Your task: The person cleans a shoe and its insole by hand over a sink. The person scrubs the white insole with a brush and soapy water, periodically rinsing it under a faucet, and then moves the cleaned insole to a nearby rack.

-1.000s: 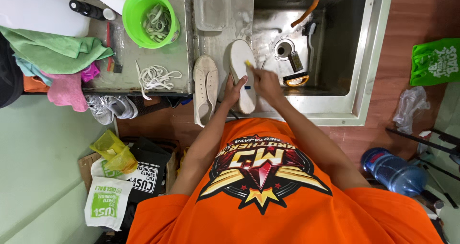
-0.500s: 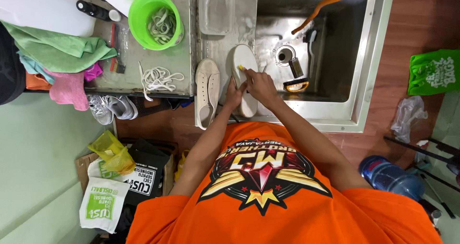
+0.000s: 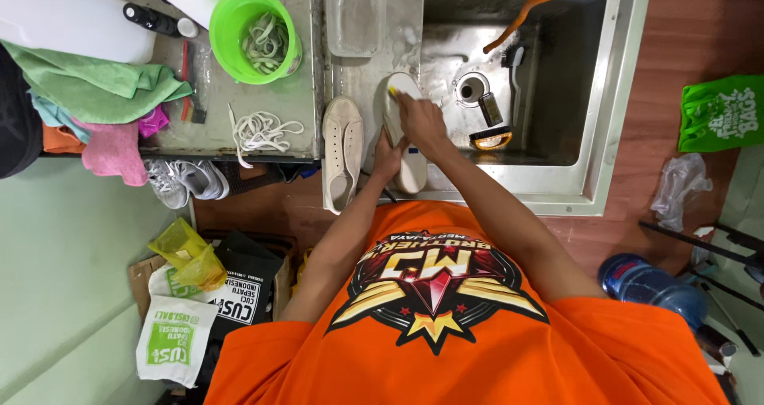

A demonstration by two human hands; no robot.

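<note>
A white shoe [image 3: 411,170] lies sole-up on the steel counter beside the sink. My left hand [image 3: 387,155] grips its left side near the heel. My right hand [image 3: 422,122] rests over the front of the sole, closed on a small brush with a yellow tip [image 3: 391,92] that touches the sole. A second white shoe [image 3: 342,150] lies upright on the counter just left of my left hand.
The steel sink [image 3: 605,110] holds brushes and a drain. Behind the shoes sits a clear tub [image 3: 355,15]. To the left are a green bowl of laces [image 3: 256,31], loose white laces [image 3: 263,128], cloths [image 3: 95,87], a white jug. Bags lie on the floor.
My right hand has slid with the brush from the middle of the sole toward the toe, away from me. My left hand keeps its grip on the shoe.
</note>
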